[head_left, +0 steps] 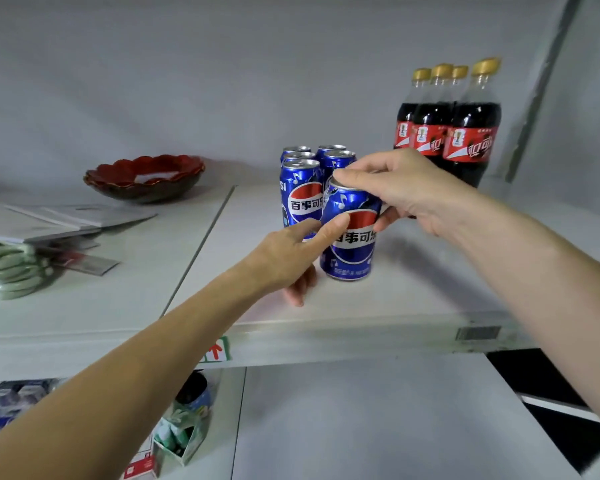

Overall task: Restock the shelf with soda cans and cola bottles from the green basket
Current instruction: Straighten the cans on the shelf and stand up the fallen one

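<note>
A blue soda can [352, 247] stands on the white shelf [413, 292], in front of several more blue cans [300, 192]. My right hand [399, 188] grips its top rim from above, thumb on the right side. My left hand [298, 251] holds its left side, thumb across the label. Several cola bottles [465, 133] with gold caps and red labels stand at the back right. The green basket is out of view.
A dark red bowl [144, 176] sits at the back left. White papers [66, 220] and pale green coiled items [11, 268] lie on the left shelf section. Small boxes [181, 434] stand on the lower shelf. A metal upright [541, 84] rises at the right.
</note>
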